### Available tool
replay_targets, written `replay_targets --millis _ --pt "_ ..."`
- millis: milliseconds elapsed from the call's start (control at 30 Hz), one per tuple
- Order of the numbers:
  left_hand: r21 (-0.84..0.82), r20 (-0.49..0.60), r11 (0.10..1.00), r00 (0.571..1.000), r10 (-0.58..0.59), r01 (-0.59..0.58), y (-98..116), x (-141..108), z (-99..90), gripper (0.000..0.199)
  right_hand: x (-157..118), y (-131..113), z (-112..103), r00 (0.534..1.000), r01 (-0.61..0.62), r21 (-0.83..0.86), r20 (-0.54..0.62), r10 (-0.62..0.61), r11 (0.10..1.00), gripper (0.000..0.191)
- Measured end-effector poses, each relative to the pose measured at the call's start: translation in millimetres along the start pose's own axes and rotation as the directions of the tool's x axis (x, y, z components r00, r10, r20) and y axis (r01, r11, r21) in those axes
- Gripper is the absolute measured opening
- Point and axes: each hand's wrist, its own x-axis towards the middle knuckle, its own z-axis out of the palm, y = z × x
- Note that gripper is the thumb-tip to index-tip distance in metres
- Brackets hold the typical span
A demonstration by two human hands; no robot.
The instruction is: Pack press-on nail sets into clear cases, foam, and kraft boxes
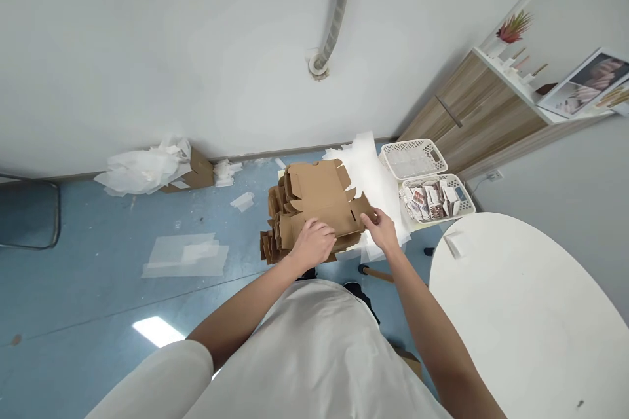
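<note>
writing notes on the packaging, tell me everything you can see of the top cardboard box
The top cardboard box is plain brown, unfolded and lying on a stack of similar flattened boxes. Rounded tabs and creased flaps show along its edges, and a dark slot near its right end. The left hand rests on its near edge; the right hand grips the right-end flap.

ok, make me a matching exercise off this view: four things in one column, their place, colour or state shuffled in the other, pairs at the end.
1. Left hand
2. Right hand
3. Round table
4. Plant

A. Red and green, on top of the cabinet
B. Holding the flap at the right of the top cardboard blank
C. White, beside the right forearm
D. On the near part of the top cardboard blank

Pairs: 1-D, 2-B, 3-C, 4-A
</note>
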Motion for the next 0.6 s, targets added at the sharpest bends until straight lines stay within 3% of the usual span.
replay_targets --millis 133,267,333,433,600 --pt "-0.022 0.094 1.0 0.995 0.014 -0.012 6 0 7.5 0.031 2 -9 1 1.0 0.002 -0.117 -0.03 -0.005 0.993 0.031" --pt "0.002 0.09 0.999 0.995 -0.042 0.042 19 7 8.6 0.028 -5 -9 -3 0.988 0.116 -0.102 -0.093 -0.126 0.988 0.038" --pt "0.027 0.011 0.998 0.999 -0.052 0.052 30 12 4.7 0.029 -9 -4 -9 0.98 0.164 0.001 -0.116 -0.163 0.986 0.041" --pt "0.092 -0.143 0.993 0.988 -0.056 0.069 51 23 -4.0 0.05 -17 7 -25 0.961 0.217 0.156 -0.209 -0.183 0.964 0.042" --pt "0.073 -0.402 0.974 0.9 -0.169 0.215 81 44 -9.5 0.087 -38 39 -65 0.926 0.237 0.301 -0.358 -0.121 0.924 0.04"
